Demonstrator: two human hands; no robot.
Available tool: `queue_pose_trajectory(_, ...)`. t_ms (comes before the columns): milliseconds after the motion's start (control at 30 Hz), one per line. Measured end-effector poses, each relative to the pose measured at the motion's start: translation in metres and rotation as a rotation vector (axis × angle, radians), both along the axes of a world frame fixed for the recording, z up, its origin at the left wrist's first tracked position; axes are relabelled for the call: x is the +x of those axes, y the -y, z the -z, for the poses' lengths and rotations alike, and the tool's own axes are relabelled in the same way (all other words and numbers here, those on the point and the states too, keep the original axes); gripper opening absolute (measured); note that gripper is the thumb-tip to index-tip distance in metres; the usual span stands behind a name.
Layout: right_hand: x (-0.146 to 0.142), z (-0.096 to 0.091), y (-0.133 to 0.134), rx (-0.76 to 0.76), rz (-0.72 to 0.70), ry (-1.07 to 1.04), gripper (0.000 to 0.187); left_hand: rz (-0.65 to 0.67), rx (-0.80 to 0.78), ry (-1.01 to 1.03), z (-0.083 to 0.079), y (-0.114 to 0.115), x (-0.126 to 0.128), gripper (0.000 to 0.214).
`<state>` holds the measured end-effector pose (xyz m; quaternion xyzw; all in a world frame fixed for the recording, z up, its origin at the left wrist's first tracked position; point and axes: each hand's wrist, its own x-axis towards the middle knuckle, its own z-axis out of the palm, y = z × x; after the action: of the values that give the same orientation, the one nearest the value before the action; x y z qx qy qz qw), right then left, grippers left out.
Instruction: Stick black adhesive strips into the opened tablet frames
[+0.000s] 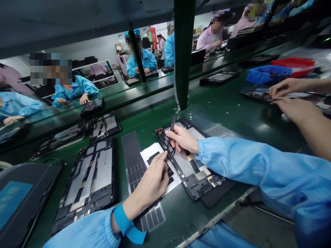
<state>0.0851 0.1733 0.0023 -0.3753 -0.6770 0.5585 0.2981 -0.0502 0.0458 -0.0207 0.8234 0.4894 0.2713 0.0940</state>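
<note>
Blue sleeves [258, 175] — reaching over the bench [181, 220], left hand [152, 181] pressing a gridded sheet [134, 168], right hand [183, 138] pinching tweezers [171, 129] above a tablet frame [183, 165], hands apart — slipping tweezers risking scratches.

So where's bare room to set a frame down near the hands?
Bare green mat lies between the dark post and the tablet frame under the right hand, and another strip below the frame, beside the grid sheet. Left of the left hand is crowded with frames.
</note>
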Motion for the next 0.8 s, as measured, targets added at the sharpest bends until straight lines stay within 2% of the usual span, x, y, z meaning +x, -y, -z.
queue_pose_trajectory(100, -0.001, 0.002, 0.000, 0.003, 0.000, -0.007, 0.014, -0.035, -0.094, 0.116, 0.001, 0.006, 0.009, 0.021)
queue_pose_trajectory(200, -0.004, 0.005, 0.000, 0.010, 0.002, -0.019, 0.019, -0.081, -0.181, 0.205, -0.006, 0.020, 0.022, 0.026)
queue_pose_trajectory(300, -0.002, -0.001, -0.004, 0.021, 0.021, -0.005, 0.028, -0.107, -0.262, 0.215, -0.019, 0.023, 0.025, 0.010)
queue_pose_trajectory(333, 0.002, -0.005, -0.007, 0.041, 0.027, 0.026, 0.031, -0.139, -0.280, 0.214, -0.023, 0.019, 0.023, 0.002)
queue_pose_trajectory(367, 0.008, -0.011, -0.010, 0.082, 0.029, 0.088, 0.032, -0.186, -0.299, 0.208, -0.028, 0.011, 0.020, 0.005)
queue_pose_trajectory(467, 0.035, -0.024, -0.024, 0.352, 0.080, 0.482, 0.026, -0.339, -0.435, 0.145, -0.038, -0.023, 0.009, 0.028)
queue_pose_trajectory(533, 0.056, -0.024, -0.034, 0.543, 0.222, 0.807, 0.016, -0.349, -0.576, 0.107, -0.040, -0.046, 0.004, 0.041)
queue_pose_trajectory(600, 0.072, -0.017, -0.042, 0.552, 0.260, 1.003, 0.019, -0.343, -0.637, 0.128, -0.037, -0.062, 0.003, 0.046)
queue_pose_trajectory(700, 0.085, -0.003, -0.044, 0.513, 0.205, 1.028, 0.023, -0.360, -0.645, 0.236, -0.030, -0.068, 0.011, 0.047)
queue_pose_trajectory(800, 0.086, -0.001, -0.040, 0.448, 0.226, 0.831, 0.025, -0.380, -0.604, 0.412, -0.032, -0.066, 0.021, 0.037)
